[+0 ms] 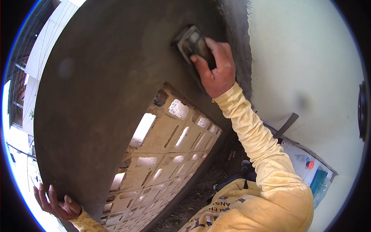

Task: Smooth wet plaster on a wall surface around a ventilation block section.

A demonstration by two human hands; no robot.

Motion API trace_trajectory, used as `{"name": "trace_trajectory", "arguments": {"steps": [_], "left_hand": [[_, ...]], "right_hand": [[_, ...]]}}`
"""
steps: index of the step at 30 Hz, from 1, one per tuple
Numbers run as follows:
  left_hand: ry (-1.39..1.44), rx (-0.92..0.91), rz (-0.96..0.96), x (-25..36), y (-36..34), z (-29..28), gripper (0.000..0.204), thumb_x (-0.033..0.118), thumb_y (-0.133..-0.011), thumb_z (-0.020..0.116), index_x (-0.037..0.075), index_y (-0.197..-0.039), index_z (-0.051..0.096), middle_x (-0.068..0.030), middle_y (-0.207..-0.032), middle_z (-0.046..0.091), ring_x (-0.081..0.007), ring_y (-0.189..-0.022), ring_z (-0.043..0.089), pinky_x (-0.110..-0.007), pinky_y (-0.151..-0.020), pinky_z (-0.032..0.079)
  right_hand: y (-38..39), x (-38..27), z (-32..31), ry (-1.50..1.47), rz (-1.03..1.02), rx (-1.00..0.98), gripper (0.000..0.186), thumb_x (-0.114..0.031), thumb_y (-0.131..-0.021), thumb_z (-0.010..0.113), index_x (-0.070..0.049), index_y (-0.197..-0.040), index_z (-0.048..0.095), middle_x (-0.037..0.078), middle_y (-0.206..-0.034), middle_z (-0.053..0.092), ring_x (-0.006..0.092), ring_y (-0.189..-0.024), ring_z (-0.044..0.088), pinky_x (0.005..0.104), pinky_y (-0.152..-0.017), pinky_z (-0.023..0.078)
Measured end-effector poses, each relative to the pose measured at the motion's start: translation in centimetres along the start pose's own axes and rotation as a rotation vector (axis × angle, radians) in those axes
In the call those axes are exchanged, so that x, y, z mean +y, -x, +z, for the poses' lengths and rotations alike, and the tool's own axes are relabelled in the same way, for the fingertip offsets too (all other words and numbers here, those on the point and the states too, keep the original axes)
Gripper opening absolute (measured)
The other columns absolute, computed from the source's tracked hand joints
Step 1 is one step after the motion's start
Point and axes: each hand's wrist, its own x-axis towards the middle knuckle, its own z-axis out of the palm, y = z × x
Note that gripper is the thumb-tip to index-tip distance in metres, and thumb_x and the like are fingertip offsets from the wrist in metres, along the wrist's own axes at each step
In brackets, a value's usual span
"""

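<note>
Fresh grey-brown plaster (96, 89) covers the large wall surface in front of me. My right hand (218, 71) is closed round a plastering float (193, 41), a small rectangular block caked in grey. Its face lies against the plaster near the upper corner by the pale wall; the float is slightly blurred, and its grip is partly hidden by my fingers. At the lower left, my left hand (58, 203) is raised beside the plaster's outer edge. Its fingers are spread and hold nothing; I cannot tell whether it touches the edge.
Below the plaster stands a perforated block wall (166, 149) with open slots. A pale wall (297, 50) fills the right side. A dark bar (286, 125) juts out above a light ledge (301, 170) with a red-capped item (309, 165). Rubble (193, 199) lies on the ground.
</note>
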Motion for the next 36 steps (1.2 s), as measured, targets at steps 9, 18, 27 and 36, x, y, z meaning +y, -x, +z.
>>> {"name": "trace_trajectory", "arguments": {"steps": [9, 18, 27, 36], "left_hand": [[-0.002, 0.019, -0.006, 0.2, 0.0, 0.3, 0.046, 0.039, -0.100, 0.043, -0.001, -0.115, 0.062, -0.0201, -0.125, 0.058, -0.0428, -0.125, 0.048, -0.056, -0.102, 0.042], [0.012, 0.014, -0.029, -0.1, 0.4, 0.1, 0.046, 0.039, -0.100, 0.043, 0.000, -0.116, 0.061, -0.0202, -0.126, 0.057, -0.0424, -0.126, 0.047, -0.055, -0.101, 0.043], [0.000, 0.020, -0.035, -0.1, 0.6, 0.1, 0.047, 0.042, -0.101, 0.042, 0.001, -0.114, 0.062, -0.0197, -0.125, 0.058, -0.0422, -0.126, 0.048, -0.055, -0.102, 0.043], [-0.009, 0.012, -0.018, -0.3, 0.6, -0.2, 0.047, 0.040, -0.101, 0.041, 0.000, -0.113, 0.063, -0.0201, -0.124, 0.058, -0.0420, -0.125, 0.048, -0.055, -0.101, 0.044]], "right_hand": [[0.4, 1.0, -0.8, 0.040, -0.002, 0.010, 0.045, -0.016, -0.076, 0.077, -0.007, -0.117, 0.061, 0.013, -0.095, 0.055, 0.0331, -0.082, 0.058, 0.0395, -0.070, 0.051], [1.1, -0.4, -0.4, -0.004, 0.000, -0.060, 0.043, -0.015, -0.076, 0.077, -0.007, -0.116, 0.062, 0.013, -0.096, 0.055, 0.0322, -0.084, 0.059, 0.0391, -0.070, 0.051], [-1.0, -0.6, -1.0, -0.009, -0.166, -0.142, 0.042, -0.015, -0.081, 0.075, -0.006, -0.119, 0.061, 0.014, -0.097, 0.056, 0.0305, -0.086, 0.058, 0.0359, -0.077, 0.049], [-3.7, -0.9, -1.3, 0.109, -0.488, -0.254, 0.049, -0.025, -0.069, 0.080, -0.021, -0.116, 0.066, 0.001, -0.097, 0.053, 0.0250, -0.086, 0.053, 0.0392, -0.076, 0.045]]}}
